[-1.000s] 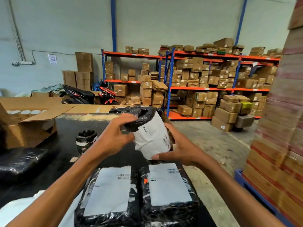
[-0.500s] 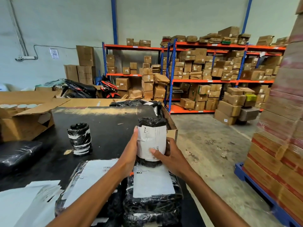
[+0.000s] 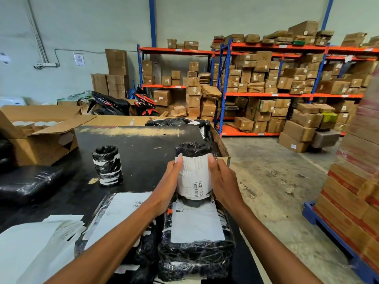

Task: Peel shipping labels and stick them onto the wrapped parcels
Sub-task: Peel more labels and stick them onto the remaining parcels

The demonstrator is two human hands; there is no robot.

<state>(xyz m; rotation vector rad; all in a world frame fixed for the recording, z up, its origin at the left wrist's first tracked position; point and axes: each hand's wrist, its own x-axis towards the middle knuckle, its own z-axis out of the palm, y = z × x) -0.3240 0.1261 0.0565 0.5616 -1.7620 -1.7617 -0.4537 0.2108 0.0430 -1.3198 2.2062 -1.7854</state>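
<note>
Both hands press flat against a cylindrical black-wrapped parcel (image 3: 193, 173) that stands upright on the nearer flat parcel (image 3: 195, 240) at the desk's right edge. The left hand (image 3: 169, 187) lies along its left side and the right hand (image 3: 222, 181) along its right, fingers straight, smoothing a white shipping label (image 3: 194, 177) that wraps round the cylinder, barcode low on the face toward the camera. The flat parcel beneath carries its own white label, and a second labelled flat parcel (image 3: 114, 220) lies just beside it to the left. Farther back on the black desk (image 3: 143, 152) a smaller cylindrical parcel (image 3: 107, 165) stands upright, well apart from the hands. White backing sheets (image 3: 30, 249) lie at the near left corner, and an open cardboard box (image 3: 41, 132) sits at the far left. Orange-and-blue racking (image 3: 266, 95) full of cartons lines the back wall.
</note>
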